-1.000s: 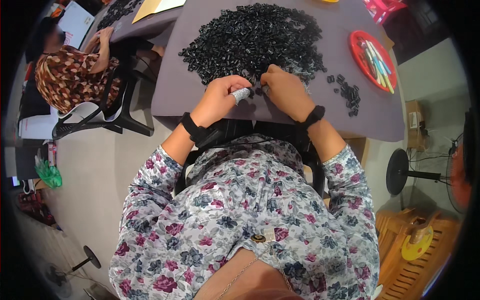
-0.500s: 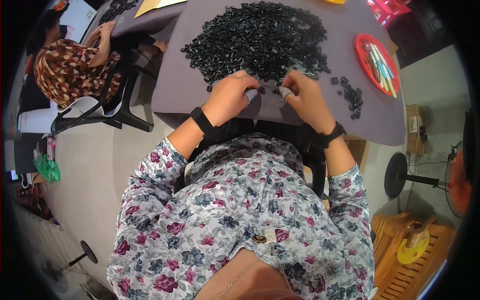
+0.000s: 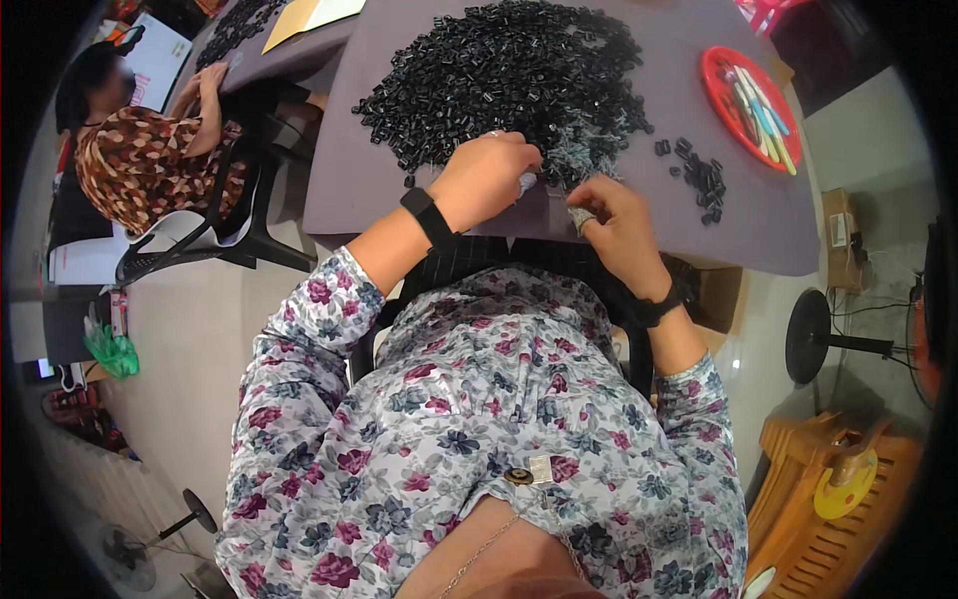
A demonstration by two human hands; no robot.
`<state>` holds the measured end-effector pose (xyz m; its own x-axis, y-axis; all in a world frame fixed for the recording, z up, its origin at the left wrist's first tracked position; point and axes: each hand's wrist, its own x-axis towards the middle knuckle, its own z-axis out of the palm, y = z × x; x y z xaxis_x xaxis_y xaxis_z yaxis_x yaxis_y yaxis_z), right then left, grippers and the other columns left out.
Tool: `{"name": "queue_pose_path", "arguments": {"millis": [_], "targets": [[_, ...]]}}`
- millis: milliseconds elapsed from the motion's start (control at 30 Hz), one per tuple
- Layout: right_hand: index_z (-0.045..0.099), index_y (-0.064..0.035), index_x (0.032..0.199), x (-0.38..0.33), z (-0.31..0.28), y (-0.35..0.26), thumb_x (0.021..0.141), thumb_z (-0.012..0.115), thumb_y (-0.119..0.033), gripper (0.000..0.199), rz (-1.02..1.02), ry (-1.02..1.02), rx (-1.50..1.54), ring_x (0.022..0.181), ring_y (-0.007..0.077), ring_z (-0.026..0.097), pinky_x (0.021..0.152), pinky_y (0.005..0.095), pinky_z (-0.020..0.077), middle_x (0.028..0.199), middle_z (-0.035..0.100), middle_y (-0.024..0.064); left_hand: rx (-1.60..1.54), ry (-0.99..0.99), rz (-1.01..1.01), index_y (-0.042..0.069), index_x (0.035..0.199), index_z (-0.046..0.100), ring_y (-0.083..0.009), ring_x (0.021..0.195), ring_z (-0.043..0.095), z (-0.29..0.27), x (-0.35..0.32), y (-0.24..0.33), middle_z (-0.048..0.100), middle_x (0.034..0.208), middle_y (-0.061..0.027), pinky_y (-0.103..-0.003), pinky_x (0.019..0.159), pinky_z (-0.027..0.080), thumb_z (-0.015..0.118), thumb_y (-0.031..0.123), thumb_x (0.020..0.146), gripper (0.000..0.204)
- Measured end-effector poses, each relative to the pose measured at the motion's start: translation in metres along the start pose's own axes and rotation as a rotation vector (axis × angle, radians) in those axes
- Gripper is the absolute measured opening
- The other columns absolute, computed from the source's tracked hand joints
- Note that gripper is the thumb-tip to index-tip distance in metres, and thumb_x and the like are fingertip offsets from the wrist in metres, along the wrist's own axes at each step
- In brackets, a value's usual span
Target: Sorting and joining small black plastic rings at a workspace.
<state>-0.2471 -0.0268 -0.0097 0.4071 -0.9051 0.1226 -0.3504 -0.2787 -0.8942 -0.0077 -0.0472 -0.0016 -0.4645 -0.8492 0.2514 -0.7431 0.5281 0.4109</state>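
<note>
A heap of black plastic pieces (image 3: 499, 85) on the table (image 3: 339, 170) is seemingly left unworked; a small cluster (image 3: 703, 180) is set apart. Near the heap, left hand (image 3: 489, 175) and right hand (image 3: 619, 215) are held fingers curled; whether anything is grasped cannot be told.

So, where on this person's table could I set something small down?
The grey cloth is bare between the big black pile and the red tray, left of that pile out to the cloth's edge, and below the tray, right of the small black cluster. It's crowded at the big pile's near edge, with the left hand and right hand there.
</note>
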Motion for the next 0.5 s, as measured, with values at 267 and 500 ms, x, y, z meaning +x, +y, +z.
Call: {"name": "queue_pose_path", "arguments": {"millis": [267, 500], "targets": [[0.067, 0.0020, 0.099, -0.004, 0.005, 0.001, 0.083, 0.064, 0.007, 0.017, -0.004, 0.052, 0.042, 0.082, 0.0146, 0.064, 0.073, 0.0276, 0.0501, 0.092, 0.064, 0.0065, 0.027, -0.099, -0.071, 0.006, 0.098, 0.069, -0.0364, 0.100, 0.065, 0.000, 0.005, -0.004, 0.067, 0.097, -0.0121, -0.046, 0.083, 0.053, 0.062, -0.005, 0.074, 0.028], [0.066, 0.0028, 0.100, -0.004, 0.010, 0.010, 0.083, 0.063, 0.007, 0.017, -0.018, 0.088, 0.091, 0.082, 0.0161, 0.066, 0.073, 0.0290, 0.0516, 0.091, 0.065, 0.0082, -0.011, -0.054, -0.089, 0.005, 0.101, 0.069, -0.0366, 0.096, 0.067, -0.016, -0.008, -0.002, 0.068, 0.097, -0.0126, -0.045, 0.082, 0.054, 0.062, -0.005, 0.076, 0.028]]}}
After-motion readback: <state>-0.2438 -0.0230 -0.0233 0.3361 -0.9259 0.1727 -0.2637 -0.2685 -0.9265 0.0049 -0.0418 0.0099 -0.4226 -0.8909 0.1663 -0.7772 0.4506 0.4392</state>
